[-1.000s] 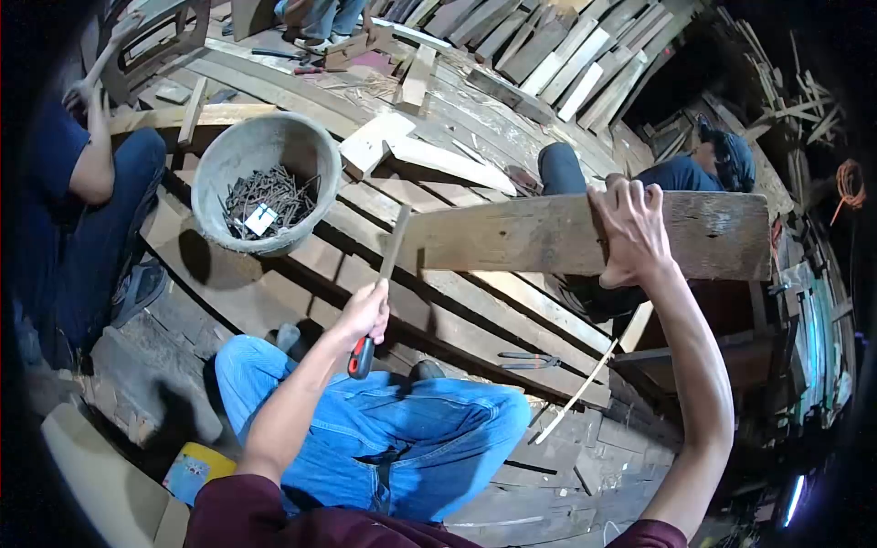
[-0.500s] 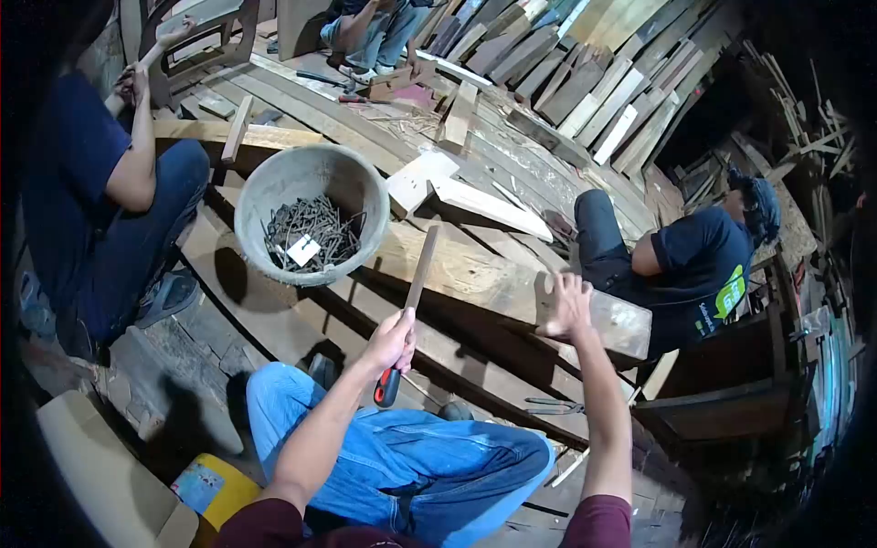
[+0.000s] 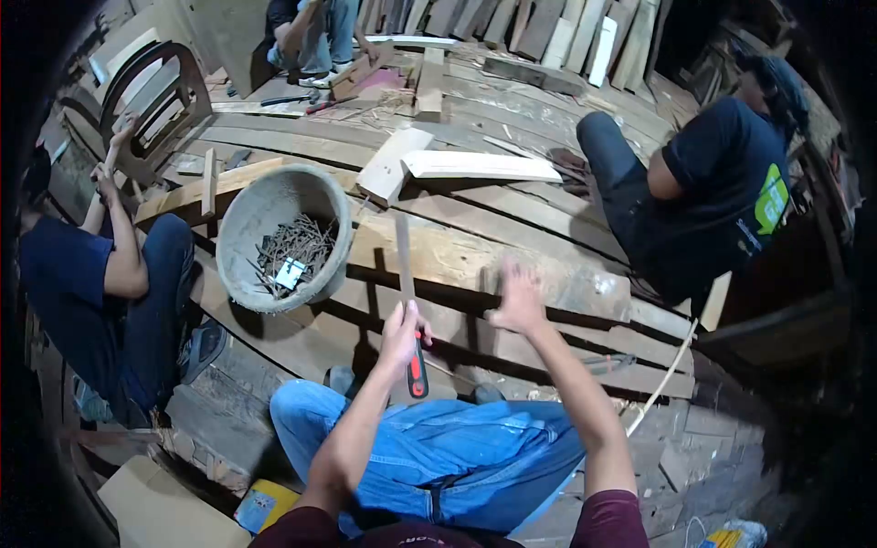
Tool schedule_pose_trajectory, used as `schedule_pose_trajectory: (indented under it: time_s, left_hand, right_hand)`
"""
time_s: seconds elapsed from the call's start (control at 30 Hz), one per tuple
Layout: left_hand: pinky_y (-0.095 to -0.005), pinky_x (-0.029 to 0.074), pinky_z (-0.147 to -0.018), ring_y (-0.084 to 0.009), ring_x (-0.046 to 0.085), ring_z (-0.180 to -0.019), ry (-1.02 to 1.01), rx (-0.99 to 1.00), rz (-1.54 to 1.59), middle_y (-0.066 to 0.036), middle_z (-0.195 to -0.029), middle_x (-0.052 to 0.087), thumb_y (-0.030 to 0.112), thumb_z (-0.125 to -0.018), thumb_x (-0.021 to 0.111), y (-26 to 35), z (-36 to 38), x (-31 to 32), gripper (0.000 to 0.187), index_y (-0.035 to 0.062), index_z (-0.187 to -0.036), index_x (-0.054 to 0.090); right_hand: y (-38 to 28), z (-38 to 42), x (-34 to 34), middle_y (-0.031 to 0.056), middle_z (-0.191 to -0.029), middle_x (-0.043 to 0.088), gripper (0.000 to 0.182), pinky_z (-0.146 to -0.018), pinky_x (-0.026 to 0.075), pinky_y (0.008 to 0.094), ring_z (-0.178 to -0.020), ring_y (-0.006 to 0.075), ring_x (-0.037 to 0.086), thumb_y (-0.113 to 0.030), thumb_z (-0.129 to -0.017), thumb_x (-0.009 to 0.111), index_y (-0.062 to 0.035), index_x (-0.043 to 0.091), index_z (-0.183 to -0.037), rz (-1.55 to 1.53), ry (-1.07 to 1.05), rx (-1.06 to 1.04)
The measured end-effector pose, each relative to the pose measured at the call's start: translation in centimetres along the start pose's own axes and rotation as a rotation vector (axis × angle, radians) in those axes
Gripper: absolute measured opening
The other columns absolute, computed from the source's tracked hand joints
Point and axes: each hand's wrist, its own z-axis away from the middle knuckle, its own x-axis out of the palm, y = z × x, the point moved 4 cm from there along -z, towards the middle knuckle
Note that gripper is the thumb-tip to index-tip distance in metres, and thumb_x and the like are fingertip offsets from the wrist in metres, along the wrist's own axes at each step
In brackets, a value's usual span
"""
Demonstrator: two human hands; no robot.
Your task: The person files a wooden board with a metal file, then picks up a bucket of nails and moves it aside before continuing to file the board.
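Observation:
My left hand [image 3: 400,336] is wrapped around a long flat file [image 3: 403,256], its grey blade pointing up and away from me. The file's black and red handle sticks out below my fist, over my lap. My right hand [image 3: 518,300] hovers at the near edge of a thick wooden beam [image 3: 438,258], fingers spread and slightly blurred by motion, holding nothing. The beam lies across in front of me, with its right end past my right hand. Left of the file stands a grey bucket [image 3: 233,247] with many rusty nails [image 3: 306,247] and a small white packet [image 3: 290,272] inside.
Pale cut boards [image 3: 480,166] lie beyond the beam. One person [image 3: 91,274] sits at the left, another [image 3: 722,173] at the right, a third [image 3: 315,41] farther back. Pliers [image 3: 607,363] rest near my right forearm. A cardboard piece [image 3: 174,507] lies at lower left.
The view has turned, so the scene sits differently in it. My right hand has come off the beam's top toward its near edge. The file stays in my left hand, now more upright.

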Motion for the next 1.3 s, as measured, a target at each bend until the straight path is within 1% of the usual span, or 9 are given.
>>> schedule_pose_trajectory:
  time_s: [0.07, 0.13, 0.2, 0.3, 0.33, 0.43, 0.57, 0.73, 1.3]
  left_hand:
    - [-0.0259, 0.046, -0.063, -0.01, 0.054, -0.062, 0.035, 0.07, -0.014, -0.003, -0.07, 0.056, 0.033, -0.106, 0.041, -1.1, -0.4, 0.0, 0.035, 0.0066, -0.085, 0.052]
    - [-0.0252, 0.043, -0.068, -0.0068, 0.05, -0.074, 0.123, 0.118, -0.149, 0.0, -0.082, 0.058, 0.035, -0.105, 0.045, -0.3, 0.3, 0.1, 0.035, 0.0056, -0.09, 0.057]
    - [-0.0274, 0.046, -0.074, -0.0101, 0.055, -0.083, 0.042, 0.037, -0.113, -0.004, -0.091, 0.063, 0.039, -0.104, 0.045, -0.9, -0.1, -0.3, 0.038, 0.0053, -0.096, 0.059]
    - [-0.0288, 0.048, -0.079, -0.0128, 0.059, -0.09, -0.094, 0.054, -0.291, -0.005, -0.097, 0.063, 0.039, -0.104, 0.045, -1.3, -1.1, -0.7, 0.038, 0.0049, -0.101, 0.06]
    - [-0.0321, 0.05, -0.084, -0.0177, 0.061, -0.097, -0.189, 0.06, -0.455, -0.008, -0.103, 0.065, 0.04, -0.103, 0.046, -0.4, -0.9, -0.5, 0.039, 0.0035, -0.107, 0.058]
    - [-0.0368, 0.05, -0.088, -0.0233, 0.063, -0.102, -0.243, 0.007, -0.752, -0.017, -0.109, 0.064, 0.043, -0.099, 0.053, 0.9, -0.6, -1.2, 0.045, 0.0014, -0.114, 0.055]
    - [-0.0426, 0.043, -0.101, -0.0376, 0.055, -0.118, -0.151, 0.426, -0.951, -0.021, -0.12, 0.059, 0.025, -0.088, 0.067, 2.4, -1.2, -4.3, 0.041, -0.0002, -0.118, 0.054]
    - [-0.0436, 0.032, -0.113, -0.0395, 0.029, -0.142, -0.128, 0.478, -1.061, -0.025, -0.151, 0.032, 0.018, -0.084, 0.071, 1.1, -4.0, -5.3, 0.068, -0.0043, -0.14, 0.04]
    - [-0.0539, 0.018, -0.118, -0.0338, 0.015, -0.148, -0.279, 0.311, -1.291, -0.013, -0.162, 0.014, 0.02, -0.082, 0.073, -1.3, -5.3, -4.7, 0.091, 0.0059, -0.154, 0.018]
  right_hand:
    - [-4.2, 2.1, 2.4, 0.0154, -0.097, 0.065, 0.08, -0.08, 0.052, 0.0363, -0.088, 0.0227, 0.063, -0.044, -0.071, 0.078, -0.0067, 0.048, -0.136, -0.707, -0.323, 0.147]
    - [-10.8, 5.3, 2.6, 0.0061, -0.077, 0.064, 0.055, -0.059, 0.048, 0.0298, -0.065, 0.0129, 0.058, -0.049, -0.088, 0.064, -0.0072, 0.059, -0.124, -1.343, -0.635, 0.385]
    - [-13.6, 7.5, 4.9, 0.0013, -0.073, 0.06, 0.042, -0.052, 0.041, 0.0284, -0.059, 0.0089, 0.052, -0.044, -0.101, 0.047, -0.0062, 0.062, -0.112, -1.273, -0.454, 0.366]
    - [-15.6, 9.5, 4.4, 0.0008, -0.071, 0.058, 0.042, -0.049, 0.041, 0.0272, -0.056, 0.0091, 0.051, -0.04, -0.105, 0.039, -0.0056, 0.061, -0.095, -1.577, -0.08, 0.654]
    - [-15.0, 9.4, 5.1, 0.0045, -0.072, 0.06, 0.046, -0.051, 0.043, 0.0308, -0.057, 0.0129, 0.054, -0.044, -0.104, 0.04, -0.003, 0.061, -0.095, -1.279, 0.116, 0.525]
    - [-13.6, 9.9, 8.0, 0.0162, -0.072, 0.062, 0.053, -0.06, 0.048, 0.0409, -0.065, 0.0234, 0.062, -0.048, -0.101, 0.044, 0.0024, 0.06, -0.093, -0.958, 0.184, 0.69]
    - [-12.0, 9.9, 10.0, 0.0292, -0.085, 0.066, 0.051, -0.073, 0.049, 0.0569, -0.083, 0.0525, 0.062, -0.044, -0.101, 0.038, 0.0017, 0.061, -0.097, -0.767, 0.204, 0.757]
    - [-12.2, 9.1, 10.8, 0.0342, -0.085, 0.065, 0.055, -0.081, 0.049, 0.0602, -0.087, 0.0528, 0.062, -0.046, -0.101, 0.034, 0.0033, 0.059, -0.107, -0.613, 0.079, 0.811]
    - [-11.6, 8.3, 9.6, 0.034, -0.091, 0.065, 0.055, -0.085, 0.049, 0.0563, -0.093, 0.0508, 0.063, -0.043, -0.101, 0.036, 0.0045, 0.061, -0.111, -0.564, -0.016, 0.84]
